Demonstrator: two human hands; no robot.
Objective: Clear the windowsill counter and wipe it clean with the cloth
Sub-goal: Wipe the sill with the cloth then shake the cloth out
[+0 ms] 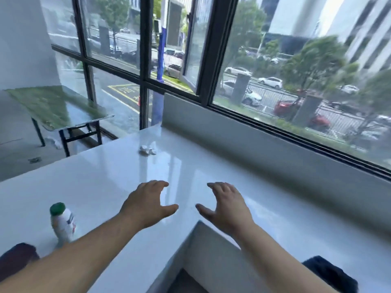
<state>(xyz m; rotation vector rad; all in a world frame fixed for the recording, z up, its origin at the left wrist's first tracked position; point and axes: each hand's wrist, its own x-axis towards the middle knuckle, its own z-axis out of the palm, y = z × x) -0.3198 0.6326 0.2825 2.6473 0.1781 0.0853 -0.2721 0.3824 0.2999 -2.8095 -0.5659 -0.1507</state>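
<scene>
A glossy white L-shaped windowsill counter (105,178) runs along the window. My left hand (148,206) and my right hand (227,208) hover side by side over its middle, palms down, fingers spread, holding nothing. A crumpled white paper wad (147,150) lies on the counter beyond the hands, towards the far corner. A small white bottle with a green cap (62,222) stands upright at the near left, just left of my left forearm. A dark cloth-like object (18,260) lies at the bottom left edge and another dark one (330,273) at the bottom right.
A raised grey ledge (254,132) and dark window frame (208,51) border the counter's far side. A folding table with a green top (53,106) stands on the floor to the left. The counter's inner corner (196,227) drops off between my forearms.
</scene>
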